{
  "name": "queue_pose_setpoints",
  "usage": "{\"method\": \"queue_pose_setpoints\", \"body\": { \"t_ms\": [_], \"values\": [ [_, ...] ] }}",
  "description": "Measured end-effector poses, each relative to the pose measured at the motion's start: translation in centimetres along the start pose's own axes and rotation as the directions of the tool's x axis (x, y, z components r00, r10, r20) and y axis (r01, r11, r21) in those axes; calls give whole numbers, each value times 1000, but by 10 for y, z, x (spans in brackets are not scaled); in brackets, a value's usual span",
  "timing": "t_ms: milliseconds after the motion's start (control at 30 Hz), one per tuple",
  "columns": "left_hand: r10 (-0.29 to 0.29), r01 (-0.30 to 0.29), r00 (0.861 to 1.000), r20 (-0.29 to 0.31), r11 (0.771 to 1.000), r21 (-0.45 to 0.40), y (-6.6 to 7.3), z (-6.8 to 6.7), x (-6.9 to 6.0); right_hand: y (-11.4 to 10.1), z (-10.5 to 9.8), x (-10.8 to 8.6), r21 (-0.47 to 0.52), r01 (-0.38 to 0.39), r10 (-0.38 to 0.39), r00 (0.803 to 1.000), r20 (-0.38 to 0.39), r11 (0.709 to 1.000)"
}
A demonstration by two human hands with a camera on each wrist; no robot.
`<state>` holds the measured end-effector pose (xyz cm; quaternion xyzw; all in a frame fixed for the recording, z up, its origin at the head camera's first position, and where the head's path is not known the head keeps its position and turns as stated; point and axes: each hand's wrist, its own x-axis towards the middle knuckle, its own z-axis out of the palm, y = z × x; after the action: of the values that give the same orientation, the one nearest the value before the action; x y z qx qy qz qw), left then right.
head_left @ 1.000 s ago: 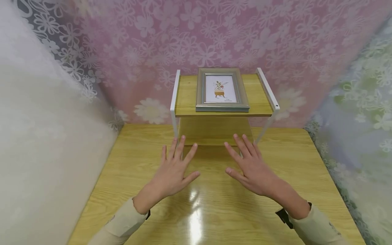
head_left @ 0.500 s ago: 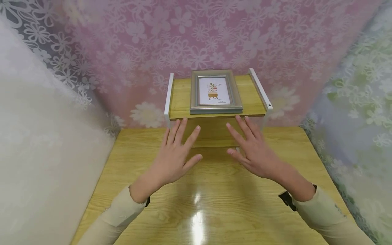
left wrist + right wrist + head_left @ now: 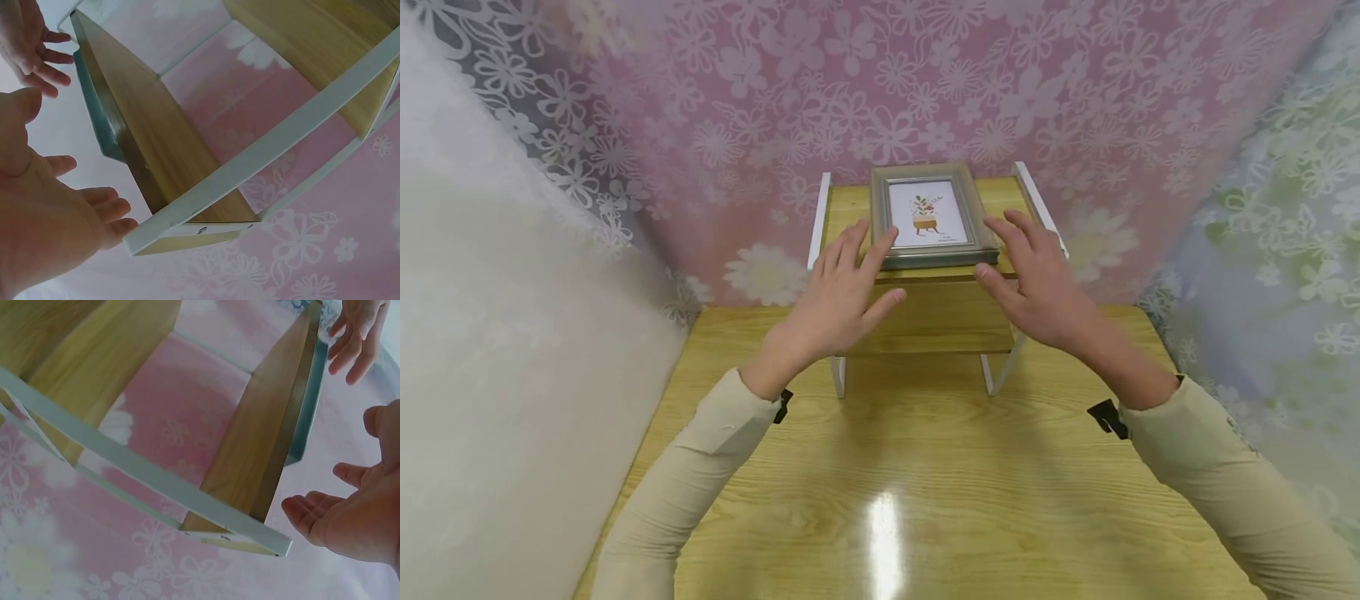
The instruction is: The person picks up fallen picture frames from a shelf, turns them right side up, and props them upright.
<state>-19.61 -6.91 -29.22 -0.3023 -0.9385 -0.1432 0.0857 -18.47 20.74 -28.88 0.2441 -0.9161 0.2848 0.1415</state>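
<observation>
A grey-silver picture frame (image 3: 934,257) with a potted-plant print lies flat on the top board of a small wooden shelf (image 3: 850,200) with white metal sides. My left hand (image 3: 831,304) is at the frame's front left corner, fingers spread and slightly bent. At its front right corner is my right hand (image 3: 1041,283), the fingers likewise apart. Neither hand holds anything; whether a fingertip touches the frame, I cannot tell. From below, the left wrist view shows the left hand (image 3: 56,219) beside the shelf's top board, and the right wrist view shows the right hand (image 3: 356,512) similarly placed.
The shelf stands at the back of a wood-grain table (image 3: 880,467), close to a pink flowered wall (image 3: 760,125). Its lower board (image 3: 940,321) lies under the top one. A pale wall (image 3: 527,333) rises on the left and a flowered one (image 3: 1262,275) on the right.
Both hands have moved forward and up from in front of the shelf to the frame's front corners, their fingers now more bent. The frame still lies on the top board.
</observation>
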Motion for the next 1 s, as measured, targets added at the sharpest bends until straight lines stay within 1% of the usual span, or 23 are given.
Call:
{"method": "queue_pose_setpoints", "body": {
  "t_ms": [67, 133, 233, 333, 433, 600, 733, 867, 1000],
  "values": [
    [-21, 21, 1000, 15, 998, -53, -2, -5, 9, 2, -5, 12, 38, 0, 1, 1000, -25, 999],
    [-39, 41, 999, 30, 994, -101, -4, -8, 17, 5, -10, 22, 63, -25, 27, 999, -20, 998],
    [-52, 58, 998, 47, 988, -140, -7, -13, 29, 9, -15, 37, 71, -86, 85, 996, 15, 994],
    [-61, 69, 997, 56, 985, -160, -10, -17, 39, 12, -18, 51, 76, -152, 148, 987, 63, 985],
    [-67, 78, 995, 73, 983, -166, -14, -21, 48, 15, -21, 63, 73, -192, 184, 978, 102, 979],
    [-67, 86, 991, 114, 981, -177, -21, -25, 60, 22, -22, 78, 28, -193, 187, 971, 149, 981],
    [-43, 66, 991, 130, 981, -181, -28, -25, 67, 30, -21, 86, -25, -200, 201, 965, 168, 979],
    [-27, 50, 992, 124, 980, -194, -35, -24, 71, 39, -18, 90, -44, -206, 210, 965, 157, 978],
    [-40, 61, 994, 97, 973, -221, -38, -24, 73, 44, -17, 91, -36, -186, 190, 972, 142, 982]
  ]
}}
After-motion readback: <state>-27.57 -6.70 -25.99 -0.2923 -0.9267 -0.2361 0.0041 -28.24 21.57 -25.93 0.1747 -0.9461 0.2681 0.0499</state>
